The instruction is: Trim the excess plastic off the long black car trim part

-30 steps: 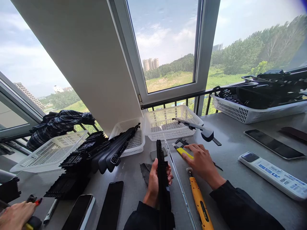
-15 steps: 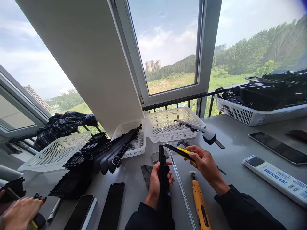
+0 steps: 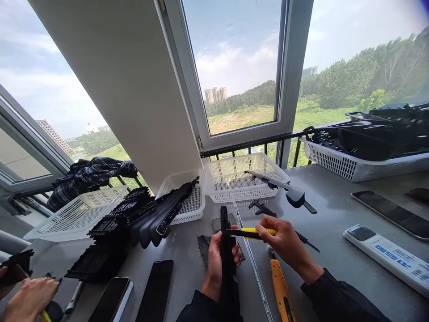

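Observation:
My left hand (image 3: pixel 216 261) is wrapped around a long black plastic part (image 3: pixel 228 264), held upright with its narrow end pointing away from me. In my right hand (image 3: pixel 284 241) is a yellow and black utility knife (image 3: pixel 250 232), gripped between thumb and fingers and lying almost level. Its dark tip meets the part just above my left fingers; the exact contact is too small to make out. Beneath my hands are a metal ruler (image 3: pixel 256 273) and a dark cloth (image 3: pixel 203 247). A yellow rotary tool (image 3: pixel 280 286) lies below my right hand.
White baskets (image 3: pixel 246 194) line the window side; the right-hand basket (image 3: pixel 330 163) is heaped with black parts. More black parts (image 3: pixel 110 228) are stacked at left. Phones (image 3: pixel 156 288) and a caliper (image 3: pixel 263 208) lie on the grey table. A co-worker's hands (image 3: pixel 31 295) work at far left.
My right hand has brought the knife down and turned it more level, from the part's far end to its side. My left hand keeps its hold with little movement.

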